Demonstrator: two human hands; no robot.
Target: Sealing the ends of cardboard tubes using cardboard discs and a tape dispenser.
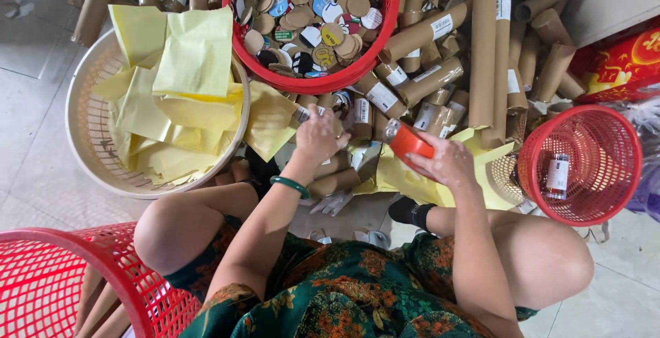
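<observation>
My left hand (317,136) reaches forward into a pile of short brown cardboard tubes (385,94), its fingers closed around one of them; a green bangle (289,185) sits on that wrist. My right hand (450,162) holds an orange-red roll of tape (408,141) over yellow paper sheets (405,176) on the floor. A red basket of round cardboard discs (313,18) stands just beyond the left hand.
A cream basket (86,135) full of yellow paper sheets (182,83) sits at left. Long cardboard tubes (485,49) lie at the back right. A small red basket (584,166) holding one labelled tube is at right. Another red basket (69,279) stands near my left knee.
</observation>
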